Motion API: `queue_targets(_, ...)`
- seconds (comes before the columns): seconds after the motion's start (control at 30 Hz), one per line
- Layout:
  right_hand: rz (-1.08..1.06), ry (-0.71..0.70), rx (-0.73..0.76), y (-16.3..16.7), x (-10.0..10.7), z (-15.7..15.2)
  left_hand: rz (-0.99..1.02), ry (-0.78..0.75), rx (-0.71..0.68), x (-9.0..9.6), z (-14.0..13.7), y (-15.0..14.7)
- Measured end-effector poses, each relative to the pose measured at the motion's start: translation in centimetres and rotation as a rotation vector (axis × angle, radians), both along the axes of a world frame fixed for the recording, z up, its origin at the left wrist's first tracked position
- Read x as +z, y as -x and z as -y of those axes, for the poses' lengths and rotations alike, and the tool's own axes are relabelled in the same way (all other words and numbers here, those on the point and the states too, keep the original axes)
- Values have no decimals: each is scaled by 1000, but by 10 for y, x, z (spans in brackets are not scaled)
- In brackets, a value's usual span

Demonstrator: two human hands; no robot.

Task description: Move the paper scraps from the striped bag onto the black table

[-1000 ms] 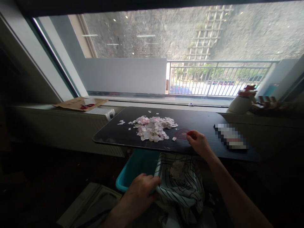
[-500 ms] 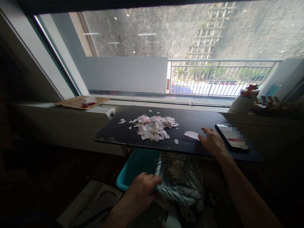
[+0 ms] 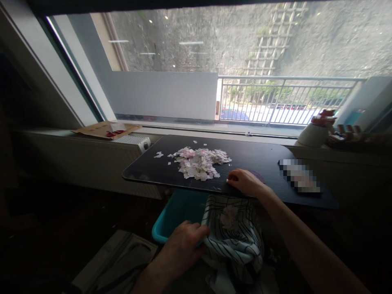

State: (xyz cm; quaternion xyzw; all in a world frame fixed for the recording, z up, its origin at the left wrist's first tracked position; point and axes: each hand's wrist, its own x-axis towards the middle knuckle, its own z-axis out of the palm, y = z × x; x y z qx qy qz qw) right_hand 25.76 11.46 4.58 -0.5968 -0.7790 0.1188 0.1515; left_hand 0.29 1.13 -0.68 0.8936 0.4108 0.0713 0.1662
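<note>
On the black tabletop (image 3: 153, 165) lies a heap of torn paper scraps (image 3: 199, 163), white with some pink. My right hand (image 3: 245, 181) rests just right of the heap near the front edge, its fingertips closed on a small white paper scrap (image 3: 227, 180). A faint purplish patch shows on the table beside that wrist. Below the table, my left hand (image 3: 188, 239) is closed on the edge of a black-and-white striped cloth (image 3: 241, 241) at the teal basin (image 3: 159, 228). Whether its fingers also hold the basin rim is hidden. A clump of scraps (image 3: 229, 216) lies on the cloth.
A flat blurred-out object (image 3: 300, 175) lies at the table's right end. Stray scraps (image 3: 158, 154) sit left of the heap. Brown paper with red scissors-like handles (image 3: 116, 132) lies on the left sill above a radiator (image 3: 122, 159). A white pot (image 3: 310, 134) stands right.
My right hand has moved left across the table, from the pale half-round patch to the loose scrap beside the heap, and its fingers have closed. My left hand keeps its place.
</note>
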Motion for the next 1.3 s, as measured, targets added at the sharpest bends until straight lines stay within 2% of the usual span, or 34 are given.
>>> queue_targets(0.3, -73, -97, -78, -1, -14, -14, -25, 17, 2, 4, 2, -2)
queue_targets(0.47, -44, -76, -89, -18, -9, -7, -31, 10, -3, 4, 3, -2)
queue_targets(0.6, 22, -61, -16, -18, -1, -8, -62, 3, -9, 4, 3, -4)
queue_targets(0.8, 62, 12, 151, -1, 9, -34, -51, 12, -6, 4, 2, -3)
queue_targets(0.97, 65, 80, 161, 0, 13, -44, -41, 6, -1, 1, 1, -3)
queue_targets(1.13, -20, 73, 131, -4, 10, -41, -41, 12, 1, -1, 1, -2)
queue_targets(1.3, -234, 52, 78, -17, -4, -38, -38, 21, -5, -1, 2, -2)
